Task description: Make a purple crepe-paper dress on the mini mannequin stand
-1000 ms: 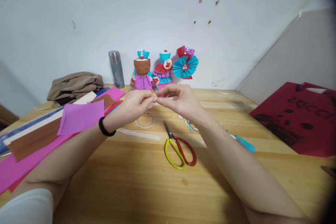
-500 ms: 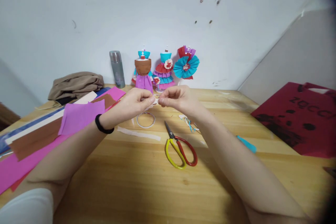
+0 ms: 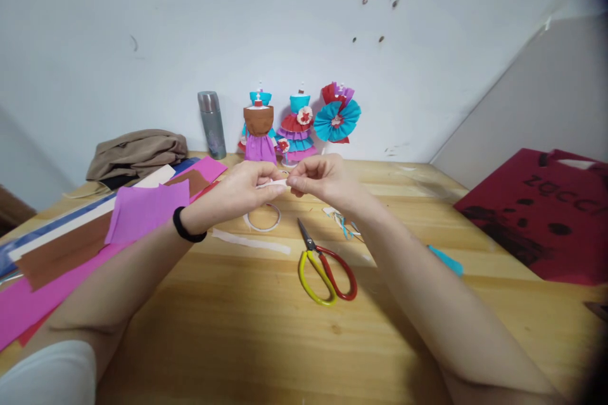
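Between my two hands is a narrow white paper strip, probably crepe paper, partly hidden by the fingers. My left hand pinches it between thumb and fingers. Thumb and fingertips of my right hand close on the strip's right end, close against the left fingertips. Just below the hands lies a ring of white tape. Another white strip lies flat in front of it. Scissors with one yellow and one red handle rest on the wooden table, blades slightly apart.
Small dress forms in paper dresses stand by the wall, beside a grey flask. Coloured crepe paper sheets and a brown cloth lie left. Paper scraps, a turquoise piece and a red bag are right.
The white strip in my hands has turned and now lies more level along my left fingers. Both hands stay nearly in the same place.
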`<act>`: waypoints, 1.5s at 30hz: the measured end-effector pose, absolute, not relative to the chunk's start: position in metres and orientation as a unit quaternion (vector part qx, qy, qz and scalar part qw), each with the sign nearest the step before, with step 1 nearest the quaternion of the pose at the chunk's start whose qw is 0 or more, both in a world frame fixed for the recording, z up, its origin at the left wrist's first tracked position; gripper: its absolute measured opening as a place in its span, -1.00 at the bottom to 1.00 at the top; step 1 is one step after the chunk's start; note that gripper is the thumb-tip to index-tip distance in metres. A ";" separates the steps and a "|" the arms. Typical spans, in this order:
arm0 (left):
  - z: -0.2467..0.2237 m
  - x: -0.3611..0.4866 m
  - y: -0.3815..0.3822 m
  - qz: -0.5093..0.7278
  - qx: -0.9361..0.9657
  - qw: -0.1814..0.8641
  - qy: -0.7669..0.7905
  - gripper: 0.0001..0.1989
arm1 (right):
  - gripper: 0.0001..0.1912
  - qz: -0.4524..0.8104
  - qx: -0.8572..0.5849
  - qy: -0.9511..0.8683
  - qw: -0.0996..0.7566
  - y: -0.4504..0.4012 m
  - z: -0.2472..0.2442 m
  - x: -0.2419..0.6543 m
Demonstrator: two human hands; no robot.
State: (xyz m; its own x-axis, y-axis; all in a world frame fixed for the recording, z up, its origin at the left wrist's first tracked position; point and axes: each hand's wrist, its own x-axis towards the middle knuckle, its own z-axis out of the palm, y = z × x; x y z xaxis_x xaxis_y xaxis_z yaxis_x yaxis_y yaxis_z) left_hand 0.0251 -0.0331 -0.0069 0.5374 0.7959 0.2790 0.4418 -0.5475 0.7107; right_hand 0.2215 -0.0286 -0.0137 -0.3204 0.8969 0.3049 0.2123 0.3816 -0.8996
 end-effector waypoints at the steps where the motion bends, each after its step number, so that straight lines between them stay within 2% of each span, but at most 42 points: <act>1: -0.007 0.025 -0.033 0.302 0.823 0.301 0.375 -0.73 | -0.70 0.392 -0.391 -0.713 0.431 -0.028 -0.014 0.222; 16: 0.000 0.027 -0.034 0.274 0.795 0.386 0.379 -0.71 | -0.63 0.391 -0.387 -0.735 0.395 -0.027 -0.014 0.231; 27: 0.006 0.030 -0.037 0.296 0.780 0.405 0.374 -0.73 | -0.71 0.404 -0.394 -0.741 0.365 -0.026 -0.006 0.242; 45: 0.009 0.027 -0.035 0.270 0.772 0.396 0.418 -0.73 | -0.57 0.473 -0.398 -0.742 0.259 -0.013 -0.010 0.264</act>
